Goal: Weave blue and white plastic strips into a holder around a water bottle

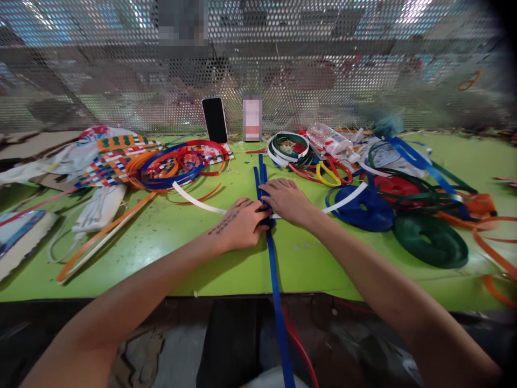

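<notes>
Strips [273, 264] seemingly pinned beneath hands [286, 199]

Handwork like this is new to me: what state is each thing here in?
Left hand: fingers bent, on the blue straps
Right hand: fingers across these straps
Blue straps: far ends side by side, one hanging past the green table
White strip: curved, crossing the blue straps
Black-screened phone: propped upright
Clear plastic bottle: lying down
Green strap roll: coiled
Blue strap roll: coiled
Multicoloured woven piece: partly covered
</notes>
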A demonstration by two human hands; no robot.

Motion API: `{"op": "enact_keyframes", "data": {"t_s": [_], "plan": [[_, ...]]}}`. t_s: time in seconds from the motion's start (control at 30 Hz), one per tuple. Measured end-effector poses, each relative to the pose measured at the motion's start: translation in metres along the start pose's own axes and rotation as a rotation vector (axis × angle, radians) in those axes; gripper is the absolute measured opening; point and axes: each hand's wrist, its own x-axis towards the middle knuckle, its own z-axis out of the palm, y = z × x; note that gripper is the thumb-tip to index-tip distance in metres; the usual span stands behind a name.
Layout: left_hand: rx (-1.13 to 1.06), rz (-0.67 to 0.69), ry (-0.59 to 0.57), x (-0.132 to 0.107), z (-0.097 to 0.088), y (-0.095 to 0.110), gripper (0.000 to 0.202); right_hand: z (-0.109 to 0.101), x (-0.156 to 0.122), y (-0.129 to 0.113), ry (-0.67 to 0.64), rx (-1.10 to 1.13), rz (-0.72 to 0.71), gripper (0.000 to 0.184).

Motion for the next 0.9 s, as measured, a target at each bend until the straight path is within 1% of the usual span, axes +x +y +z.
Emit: {"op": "enact_keyframes", "data": {"t_s": [0.2, 0.33, 0.5, 0.57, 0.63, 0.7, 0.77, 0.83, 0.9], "plan": [[0.003, -0.001, -0.008, 0.001, -0.002, 0.001, 0.042, -0.003, -0.001, -0.001, -0.006, -0.007, 0.007, 0.045], [0.006, -0.009, -0.027, 0.002, -0.005, 0.001, 0.042, -0.005, 0.002, -0.003, -0.026, 0.034, 0.036, 0.043], [-0.017, -0.024, -0.046, 0.002, -0.008, 0.003, 0.04, -0.005, 0.01, -0.007, -0.044, 0.101, 0.147, 0.041], [-0.03, -0.026, -0.042, 0.002, -0.009, 0.004, 0.039, -0.003, 0.012, -0.01, -0.042, 0.1, 0.199, 0.046], [-0.036, -0.024, -0.037, 0.002, -0.008, 0.004, 0.04, -0.001, 0.012, -0.013, -0.029, 0.073, 0.237, 0.058], [-0.03, -0.018, -0.027, 0.002, -0.008, 0.003, 0.04, 0.002, 0.011, -0.015, -0.002, 0.049, 0.258, 0.071], [-0.018, -0.011, -0.017, 0.002, -0.006, 0.002, 0.04, 0.003, 0.01, -0.016, 0.023, 0.047, 0.257, 0.076], [-0.008, -0.007, -0.012, 0.002, -0.005, 0.002, 0.04, 0.002, 0.009, -0.016, 0.034, 0.06, 0.24, 0.07], [0.0, -0.006, -0.014, 0.001, -0.004, 0.002, 0.04, 0.001, 0.008, -0.016, 0.029, 0.072, 0.223, 0.059]]}}
